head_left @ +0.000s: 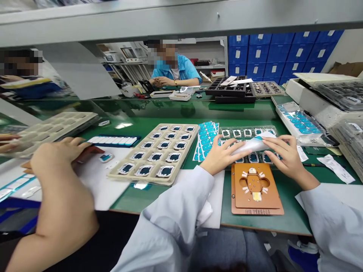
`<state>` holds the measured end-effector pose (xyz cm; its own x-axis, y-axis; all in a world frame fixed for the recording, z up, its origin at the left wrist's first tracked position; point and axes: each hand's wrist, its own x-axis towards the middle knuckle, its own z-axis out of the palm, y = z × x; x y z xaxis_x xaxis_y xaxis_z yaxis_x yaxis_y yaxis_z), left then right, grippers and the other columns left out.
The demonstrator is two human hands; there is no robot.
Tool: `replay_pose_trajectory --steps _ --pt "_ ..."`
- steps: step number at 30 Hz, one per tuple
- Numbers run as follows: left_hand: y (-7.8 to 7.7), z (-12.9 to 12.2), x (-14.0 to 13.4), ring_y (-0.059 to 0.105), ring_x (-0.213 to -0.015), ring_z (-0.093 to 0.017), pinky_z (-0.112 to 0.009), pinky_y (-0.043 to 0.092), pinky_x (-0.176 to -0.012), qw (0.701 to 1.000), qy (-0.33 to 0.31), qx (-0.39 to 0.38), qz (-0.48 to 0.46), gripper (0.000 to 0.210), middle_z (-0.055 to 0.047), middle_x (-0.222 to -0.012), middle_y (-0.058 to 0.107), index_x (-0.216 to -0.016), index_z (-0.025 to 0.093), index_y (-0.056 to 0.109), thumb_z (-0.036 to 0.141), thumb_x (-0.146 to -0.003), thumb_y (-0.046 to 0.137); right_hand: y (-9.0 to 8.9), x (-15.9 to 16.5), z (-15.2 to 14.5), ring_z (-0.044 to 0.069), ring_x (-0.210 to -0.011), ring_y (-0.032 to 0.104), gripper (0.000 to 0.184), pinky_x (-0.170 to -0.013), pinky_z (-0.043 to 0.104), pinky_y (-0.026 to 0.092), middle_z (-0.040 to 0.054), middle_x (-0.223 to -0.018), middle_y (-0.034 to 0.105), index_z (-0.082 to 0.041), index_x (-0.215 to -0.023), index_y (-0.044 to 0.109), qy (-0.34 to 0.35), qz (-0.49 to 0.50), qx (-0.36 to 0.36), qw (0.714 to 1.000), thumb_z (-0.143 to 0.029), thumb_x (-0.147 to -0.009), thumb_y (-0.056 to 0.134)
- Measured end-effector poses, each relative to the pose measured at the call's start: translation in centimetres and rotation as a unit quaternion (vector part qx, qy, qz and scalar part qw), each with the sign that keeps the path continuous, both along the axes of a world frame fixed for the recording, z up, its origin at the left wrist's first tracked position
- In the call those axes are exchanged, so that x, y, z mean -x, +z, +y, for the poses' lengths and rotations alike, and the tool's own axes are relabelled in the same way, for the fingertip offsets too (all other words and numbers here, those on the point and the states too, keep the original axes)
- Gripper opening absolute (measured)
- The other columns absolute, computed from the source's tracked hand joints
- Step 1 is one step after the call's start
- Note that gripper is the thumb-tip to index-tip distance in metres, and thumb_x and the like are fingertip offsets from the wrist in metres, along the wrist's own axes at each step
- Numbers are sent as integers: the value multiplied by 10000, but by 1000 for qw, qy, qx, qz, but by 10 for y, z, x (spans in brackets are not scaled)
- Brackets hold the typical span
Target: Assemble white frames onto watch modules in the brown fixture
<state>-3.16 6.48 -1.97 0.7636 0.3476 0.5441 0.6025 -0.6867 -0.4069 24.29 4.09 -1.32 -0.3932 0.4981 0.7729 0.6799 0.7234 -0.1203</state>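
My left hand (223, 154) has its fingers closed on the left part of a white sticker sheet (246, 146), held above the bench. The thumb and fingers of my right hand (287, 156) pinch the right end of that sheet, where a bit of teal film (258, 138) shows. Below the sheet lies an orange-brown fixture plate (256, 206) with a shaped recess in its middle. Behind my hands a clear plastic tray (227, 129) holds several small white-framed parts, partly hidden by the sheet. Sheets of teal stickers (206, 141) lie left of my left hand.
A beige tray (185, 158) of white-framed parts lies to the left. Farther left, a co-worker's arm (65, 181) reaches over the bench beside a strip of labels (115, 141). Bagged teal pieces (300, 122) and stacked trays (350, 139) stand right. Another person (180, 71) sits opposite.
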Motion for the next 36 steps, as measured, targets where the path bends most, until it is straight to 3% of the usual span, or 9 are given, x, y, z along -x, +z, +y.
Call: replay_pose_trajectory --steps 6,8,11,14,18,22,25,29,36 --pt "1 0 2 586 -1218 -247 -552 399 -1039 998 40 36 -19 571 -22 -1419 596 -1407 417 495 77 -948 483 4 1 -6 298 -1052 563 273 -910 515 450 35 -1177 713 -333 -1204 717 16 159 56 986 -337 -955 605" --pt "3 0 3 568 -1248 -292 -579 401 -1031 989 112 78 -61 574 -63 -1426 587 -1422 394 495 91 -934 486 3 1 -7 294 -1034 600 206 -913 514 476 36 -1087 736 -333 -1074 766 33 248 126 960 -407 -931 639" --pt "2 -1 8 543 -1256 -378 -637 424 -977 948 256 139 -130 516 -170 -1409 578 -1442 287 502 175 -939 471 -1 3 -9 281 -977 655 200 -895 487 520 34 -956 754 -327 -903 794 75 357 247 898 -508 -851 727" --pt "-4 -3 13 524 -1243 -446 -703 412 -924 905 359 167 -157 490 -254 -1417 539 -1415 220 533 257 -927 508 1 8 -16 269 -909 679 245 -862 468 534 39 -900 761 -325 -854 801 127 352 320 870 -563 -818 751" --pt "-8 -5 13 431 -1322 -478 -735 370 -937 891 391 163 -164 413 -228 -1472 490 -1281 226 634 269 -871 614 13 16 -31 243 -778 675 195 -765 442 524 36 -822 761 -334 -872 805 245 238 336 878 -492 -901 695" --pt "1 -6 5 476 -1278 -407 -653 401 -961 921 287 189 -183 248 -148 -1402 579 -1114 221 693 258 -894 583 21 20 -38 213 -785 652 154 -734 405 488 13 -870 766 -339 -958 794 277 153 309 897 -352 -966 641" --pt "11 -12 0 548 -1165 -285 -501 461 -964 945 100 243 -196 235 -99 -1242 679 -1074 204 672 204 -926 490 19 21 -38 208 -792 610 166 -717 391 472 3 -889 765 -323 -965 787 258 115 297 912 -341 -977 622" --pt "20 -28 -8 539 -1066 -211 -388 475 -943 937 -133 278 -162 290 -48 -1072 724 -813 211 651 59 -855 408 16 21 -37 212 -836 570 152 -770 401 458 2 -921 760 -287 -946 769 237 61 274 930 -339 -973 630" --pt "21 -42 -17 542 -971 -219 -401 465 -877 906 -268 287 -157 257 -16 -871 742 -743 243 701 93 -760 493 18 23 -39 251 -976 472 288 -861 438 372 41 -1045 717 -239 -912 739 191 -32 166 967 -419 -1014 540"
